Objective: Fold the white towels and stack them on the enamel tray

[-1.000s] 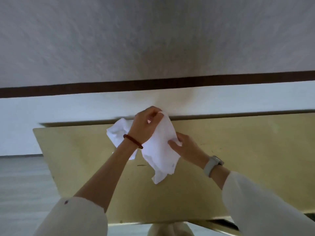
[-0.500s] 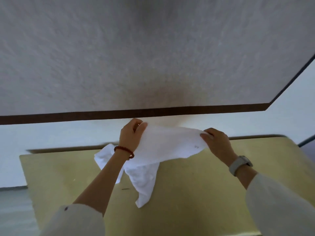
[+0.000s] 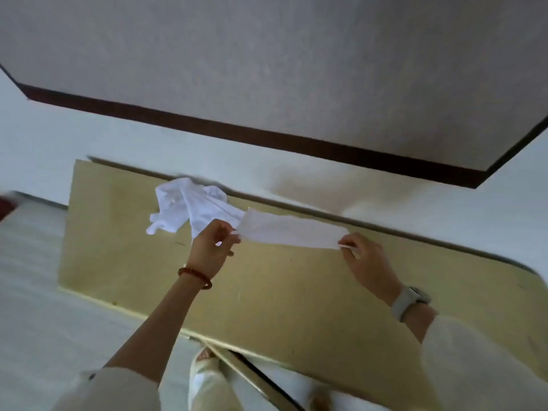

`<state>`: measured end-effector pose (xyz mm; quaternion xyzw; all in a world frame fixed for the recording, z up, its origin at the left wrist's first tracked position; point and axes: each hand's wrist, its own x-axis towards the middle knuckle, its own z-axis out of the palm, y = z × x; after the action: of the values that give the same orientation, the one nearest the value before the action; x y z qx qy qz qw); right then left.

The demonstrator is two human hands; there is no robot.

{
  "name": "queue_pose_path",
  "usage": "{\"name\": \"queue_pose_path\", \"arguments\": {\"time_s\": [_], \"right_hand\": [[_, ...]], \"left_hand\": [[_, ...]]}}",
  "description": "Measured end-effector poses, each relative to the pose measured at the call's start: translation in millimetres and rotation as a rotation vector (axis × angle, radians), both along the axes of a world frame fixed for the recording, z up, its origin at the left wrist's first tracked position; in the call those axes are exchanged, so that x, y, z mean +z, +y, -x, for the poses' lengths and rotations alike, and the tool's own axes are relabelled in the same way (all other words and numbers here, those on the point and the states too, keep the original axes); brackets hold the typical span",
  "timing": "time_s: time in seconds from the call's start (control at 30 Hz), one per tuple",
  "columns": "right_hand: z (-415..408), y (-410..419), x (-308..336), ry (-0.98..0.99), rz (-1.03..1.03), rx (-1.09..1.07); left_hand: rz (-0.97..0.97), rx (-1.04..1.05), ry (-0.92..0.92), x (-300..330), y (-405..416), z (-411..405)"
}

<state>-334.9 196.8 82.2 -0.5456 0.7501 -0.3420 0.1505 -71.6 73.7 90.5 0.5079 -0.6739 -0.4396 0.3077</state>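
1. Head view: a white towel (image 3: 292, 232) is being held stretched above the tabletop (image 3: 267, 292), near its far edge.
2. Its ends are being pinched by the left hand (image 3: 212, 250) and right hand (image 3: 363, 259), forearms extended forward.
3. A crumpled towel (image 3: 186, 207) is lying at the far edge.

Thin white cloth towel (image 3: 292, 231), stretched flat: matt, smooth weave. Crumpled white cloth towel (image 3: 189, 206): matt, creased. Yellowish flat worktop (image 3: 281, 292): smooth, faint sheen, looks laminate or wood, can't tell which. Beaded red bracelet (image 3: 195, 277): glossy.
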Motion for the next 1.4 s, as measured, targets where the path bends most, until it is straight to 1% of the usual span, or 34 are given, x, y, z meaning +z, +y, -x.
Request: {"name": "queue_pose_path", "arguments": {"time_s": [0.07, 0.17, 0.27, 0.33, 0.5, 0.6, 0.7, 0.83, 0.9, 1.0, 1.1, 1.23, 1.4], "right_hand": [[8.4, 31.1, -31.0, -0.028, -0.134, 0.055], [18.2, 70.0, -75.6, -0.044, -0.341, 0.128], [18.0, 96.6, -101.3, -0.041, -0.433, 0.171], [15.6, 105.9, -107.9, -0.077, -0.45, 0.142], [6.1, 94.0, -112.4, -0.184, -0.422, -0.059], [4.1, 78.3, -112.9, -0.188, -0.369, -0.138], [5.5, 59.9, -113.7, -0.162, -0.342, -0.185], [13.7, 27.0, -116.3, -0.144, -0.319, -0.212], [18.3, 9.4, -119.7, -0.154, -0.309, -0.208], [24.3, -15.8, -130.3, -0.18, -0.287, -0.198], [27.1, -34.5, -143.8, -0.191, -0.281, -0.211], [30.5, -46.5, -158.5, -0.207, -0.268, -0.231], [31.3, -52.4, -167.6, -0.154, -0.238, -0.232]], "left_hand": [[-0.067, 0.038, -0.104, -30.9, 38.7, -6.0], [-0.143, 0.03, -0.241, -72.4, 96.4, -9.6], [-0.193, 0.05, -0.32, -98.0, 140.6, -11.0], [-0.224, 0.064, -0.355, -109.2, 157.4, -13.4], [-0.278, 0.142, -0.337, -122.4, 161.3, -17.7], [-0.284, 0.209, -0.267, -125.6, 142.5, -9.1], [-0.295, 0.244, -0.212, -127.9, 116.8, 4.5], [-0.335, 0.353, -0.128, -134.0, 84.5, 23.7], [-0.342, 0.383, -0.113, -140.5, 71.2, 30.7], [-0.352, 0.433, -0.132, -149.6, 53.9, 40.2], [-0.34, 0.489, -0.212, -156.1, 42.5, 46.3], [-0.331, 0.553, -0.264, -163.7, 35.2, 50.6], [-0.338, 0.601, -0.278, -168.6, 31.3, 50.7]]}}
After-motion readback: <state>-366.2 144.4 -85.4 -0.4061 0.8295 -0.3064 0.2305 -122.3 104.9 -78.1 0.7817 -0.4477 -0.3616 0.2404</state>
